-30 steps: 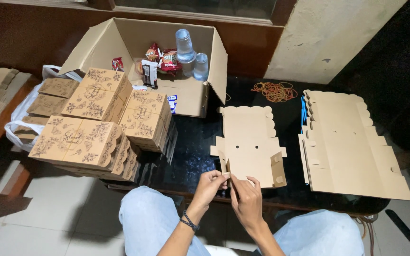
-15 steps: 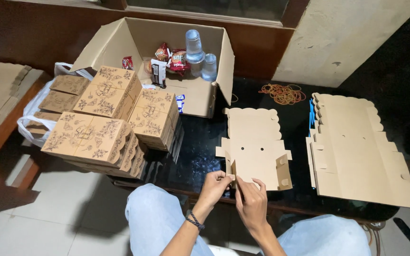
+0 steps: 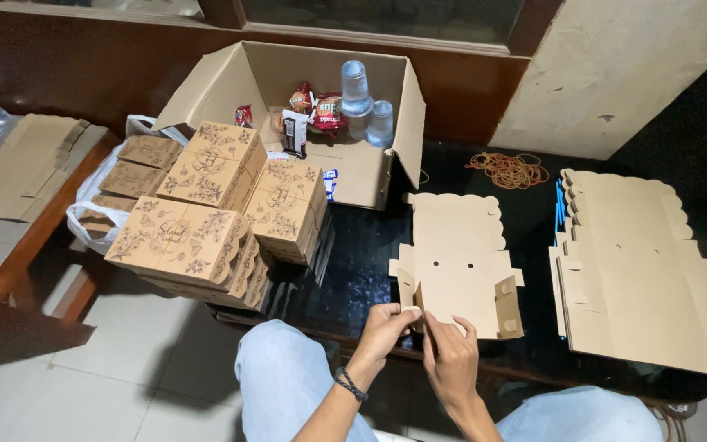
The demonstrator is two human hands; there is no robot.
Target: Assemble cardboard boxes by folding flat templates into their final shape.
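1. Nearby, the dark bench [image 3: 533, 221] carries a big open carton [image 3: 370, 176] of snacks and cups, stacked printed boxes [image 3: 206, 213] and a pile of flat blanks [image 3: 648, 278].
2. Flat box blank [image 3: 460, 270] lies at the bench's near edge, just above both hands.
3. Left hand [image 3: 382, 331] pinches its near-left flap; right hand [image 3: 450, 364], fingers loosely curled, touches the same edge.

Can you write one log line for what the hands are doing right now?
left hand: pinching corner flap | right hand: on near edge | flat box blank: half-folded on dark table

Both forearms are raised from 6 o'clock; the left hand [image 3: 385, 327] is pinched shut, the right hand [image 3: 449, 360] held beside it, fingers curled.
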